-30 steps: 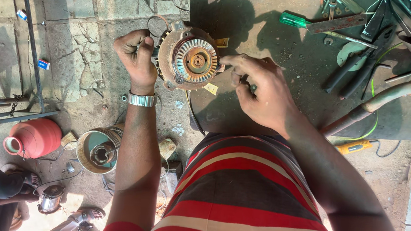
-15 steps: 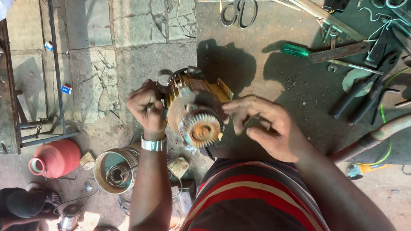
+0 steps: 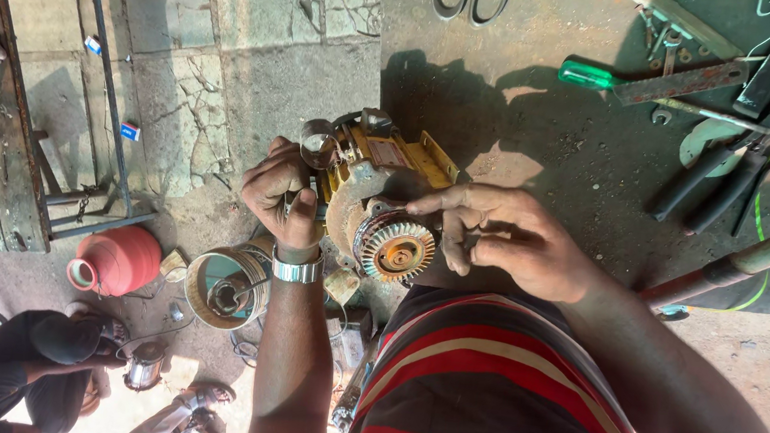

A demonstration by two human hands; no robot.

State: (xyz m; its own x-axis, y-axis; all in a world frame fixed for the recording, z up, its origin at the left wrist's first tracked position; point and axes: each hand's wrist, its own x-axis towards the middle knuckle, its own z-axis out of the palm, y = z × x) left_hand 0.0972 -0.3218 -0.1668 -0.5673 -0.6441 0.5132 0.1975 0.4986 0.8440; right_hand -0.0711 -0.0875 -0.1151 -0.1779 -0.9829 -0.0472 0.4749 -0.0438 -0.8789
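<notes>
Two small blue-and-white packets on the stone floor, left of centre: one (image 3: pixel 93 44) lying near the upper left, just beside the wooden bench's edge, the other (image 3: pixel 130 132) lower and further right, by the thin metal rod. Both roughly rectangular, flat, tilted. No signs or screens visible.

Hard daylight fell on the scene, bright and warm. The person's dark shadow lay across the grey floor (image 3: pixel 541 156) above the hands. Sun glared white at the lower edge beside the striped shirt (image 3: pixel 499 397). Focus was sharp at centre, and straight lines bowed slightly toward the corners.
</notes>
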